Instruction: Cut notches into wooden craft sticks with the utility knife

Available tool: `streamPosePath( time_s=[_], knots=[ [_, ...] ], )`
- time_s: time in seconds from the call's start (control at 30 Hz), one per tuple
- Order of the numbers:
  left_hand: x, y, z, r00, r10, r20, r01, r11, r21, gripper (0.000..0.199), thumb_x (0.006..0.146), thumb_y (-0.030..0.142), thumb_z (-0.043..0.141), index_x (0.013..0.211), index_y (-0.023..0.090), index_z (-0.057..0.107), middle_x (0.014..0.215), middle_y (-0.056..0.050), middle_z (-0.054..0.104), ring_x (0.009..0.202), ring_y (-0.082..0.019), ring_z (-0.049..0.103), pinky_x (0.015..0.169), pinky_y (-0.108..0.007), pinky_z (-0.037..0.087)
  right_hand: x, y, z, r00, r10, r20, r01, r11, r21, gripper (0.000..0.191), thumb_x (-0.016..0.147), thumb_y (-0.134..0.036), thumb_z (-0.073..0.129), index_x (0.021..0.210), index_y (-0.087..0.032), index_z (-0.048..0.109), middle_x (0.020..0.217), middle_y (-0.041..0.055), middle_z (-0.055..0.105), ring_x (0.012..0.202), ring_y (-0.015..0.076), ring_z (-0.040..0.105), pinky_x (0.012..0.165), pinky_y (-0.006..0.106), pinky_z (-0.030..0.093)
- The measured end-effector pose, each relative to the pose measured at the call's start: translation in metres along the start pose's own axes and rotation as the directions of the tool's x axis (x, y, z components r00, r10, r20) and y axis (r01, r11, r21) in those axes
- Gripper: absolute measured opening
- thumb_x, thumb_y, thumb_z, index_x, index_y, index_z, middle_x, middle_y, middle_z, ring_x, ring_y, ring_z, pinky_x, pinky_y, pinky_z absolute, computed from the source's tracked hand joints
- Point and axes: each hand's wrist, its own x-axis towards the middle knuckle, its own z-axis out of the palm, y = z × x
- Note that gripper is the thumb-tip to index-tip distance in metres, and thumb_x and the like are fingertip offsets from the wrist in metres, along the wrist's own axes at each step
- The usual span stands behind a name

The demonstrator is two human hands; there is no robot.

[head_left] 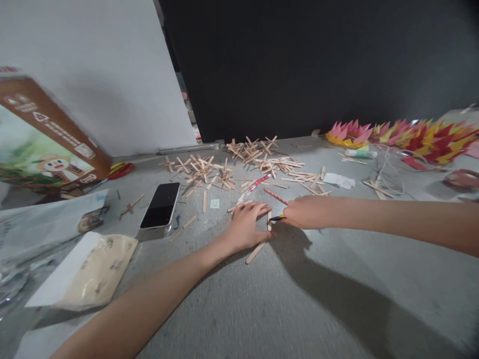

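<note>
My left hand [247,227] steadies a wooden craft stick [269,221] on the grey surface, thumb near its lower end and fingers near its upper end. In my right hand [299,213] is a slim tool with a yellow and black end [277,218], possibly a craft knife; its dark tip meets the middle of that stick. My fingers hide most of the tool. Below my left thumb lies another craft stick [255,253] at a slant. A red patterned stick [275,196] shows just above my right hand, and a clear-and-red packet [256,185] lies beyond my left fingers.
Piles of craft sticks [202,172], some joined in crosses, lie ahead. A phone [160,205], a cream packet [107,269] and a printed box [45,139] are leftward. Red and yellow pointed paper pieces [430,139], a glue stick [360,154] and a cable [381,172] are rightward.
</note>
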Motion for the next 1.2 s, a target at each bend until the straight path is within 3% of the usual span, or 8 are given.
streamPosePath(
  time_s=[0.13,0.33,0.5,0.83,1.0,1.2],
  knots=[
    [-0.001,0.001,-0.001,1.0,0.005,0.003,-0.005,1.0,0.002,0.075,0.079,0.052,0.081,0.147,0.028,0.057,0.155,-0.006,0.059,0.148,-0.031,0.046,0.127,-0.05,0.023,-0.003,-0.002,0.002,0.992,-0.006,0.123,0.011,0.999,-0.041,0.022,0.099,-0.021,0.058,0.088,-0.019,0.077,0.07,0.0074,0.073,0.055,0.0184,0.065,0.055,0.028,0.037],
    [0.0,0.0,0.0,1.0,-0.007,-0.005,0.007,1.0,0.007,0.077,0.08,0.06,0.079,0.146,0.026,0.059,0.155,-0.007,0.059,0.149,-0.033,0.045,0.127,-0.051,0.025,-0.022,-0.001,0.027,0.987,0.148,0.058,-0.149,0.988,0.026,0.04,0.109,-0.038,0.044,0.093,-0.016,0.073,0.073,0.0097,0.072,0.063,0.0214,0.07,0.056,0.028,0.033],
    [0.0,-0.001,-0.001,1.0,-0.001,0.004,0.001,1.0,0.01,0.079,0.08,0.064,0.079,0.147,0.026,0.059,0.156,-0.005,0.058,0.149,-0.033,0.044,0.127,-0.051,0.024,-0.026,-0.001,0.032,0.984,0.154,0.092,-0.163,0.982,0.094,0.041,0.111,-0.038,0.038,0.102,-0.015,0.071,0.076,0.0092,0.072,0.067,0.0214,0.072,0.056,0.028,0.03],
    [0.0,0.0,0.0,1.0,-0.011,0.008,0.011,1.0,0.023,0.075,0.079,0.06,0.081,0.146,0.031,0.059,0.155,-0.005,0.059,0.149,-0.033,0.045,0.126,-0.052,0.025,-0.026,-0.001,0.037,0.988,0.153,0.023,-0.153,0.988,0.024,0.041,0.11,-0.039,0.042,0.097,-0.015,0.073,0.077,0.0119,0.074,0.066,0.0232,0.072,0.057,0.029,0.034],
    [0.0,-0.001,0.0,1.0,-0.01,0.006,0.01,1.0,0.024,0.076,0.08,0.06,0.08,0.147,0.03,0.059,0.157,-0.005,0.056,0.15,-0.032,0.043,0.127,-0.051,0.024,-0.023,-0.005,0.024,0.986,0.15,0.077,-0.147,0.988,-0.043,0.044,0.11,-0.04,0.043,0.095,-0.015,0.076,0.078,0.0135,0.075,0.066,0.0229,0.072,0.057,0.029,0.037],
    [0.001,0.001,-0.001,1.0,-0.013,0.012,0.013,1.0,0.003,0.075,0.078,0.052,0.083,0.145,0.028,0.059,0.154,-0.006,0.059,0.148,-0.032,0.045,0.126,-0.05,0.024,-0.008,-0.006,0.004,0.986,0.079,0.145,-0.072,0.996,-0.053,0.032,0.105,-0.029,0.052,0.092,-0.017,0.079,0.074,0.011,0.074,0.06,0.0215,0.068,0.056,0.029,0.038]
  ],
)
